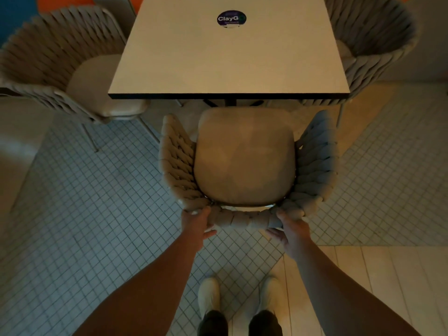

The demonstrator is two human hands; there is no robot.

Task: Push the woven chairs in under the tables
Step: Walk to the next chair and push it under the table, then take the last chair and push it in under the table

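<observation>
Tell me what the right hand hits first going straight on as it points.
The right hand grips the woven chair's backrest, so that comes first; beyond it, probably the seat cushion.

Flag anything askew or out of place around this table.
The left chair sits turned at an angle to the table, seat mostly out. The near chair, gripped at its back by the left hand and right hand, is not yet under. Nothing looks spilled or damaged.

Small-tiled floor (97,214) meets pale planks (363,275).
</observation>
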